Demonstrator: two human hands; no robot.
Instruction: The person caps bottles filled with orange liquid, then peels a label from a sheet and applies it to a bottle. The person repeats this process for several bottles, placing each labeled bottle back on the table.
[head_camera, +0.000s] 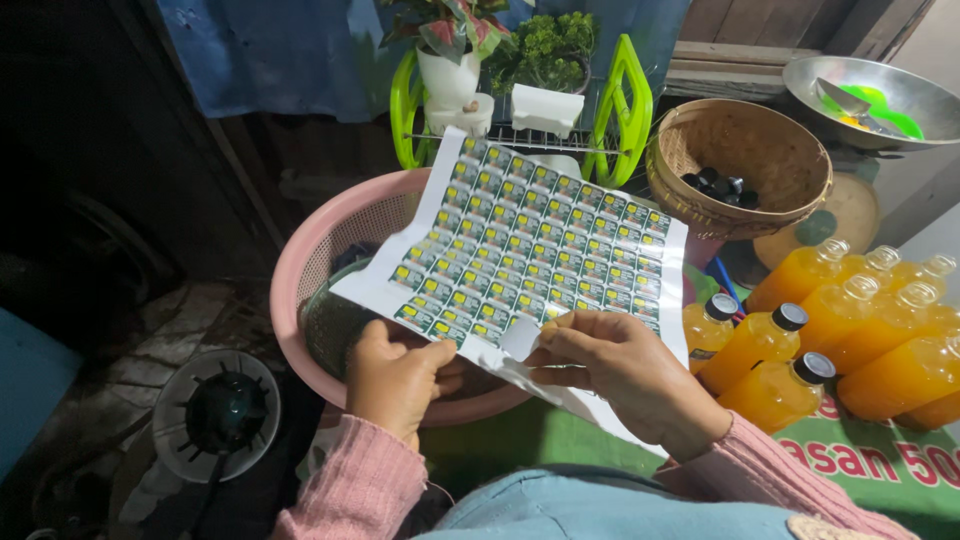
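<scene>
Head view: sticker sheet (530, 250) over pink basket (300, 260), thin, floppy, tear-prone. Left hand (395, 380) pinches its 6 o'clock edge; right hand (625, 370) pinches peeled sticker (520, 338). Bottles (850, 330) at 3 o'clock.

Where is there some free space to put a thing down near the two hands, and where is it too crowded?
A bare strip of green mat lies between the pink basket and the person's lap. Another bare patch is the dark floor left of that basket, above the round black fan. To the right it is crowded: orange bottles lie packed together, and the woven basket stands behind them.
</scene>
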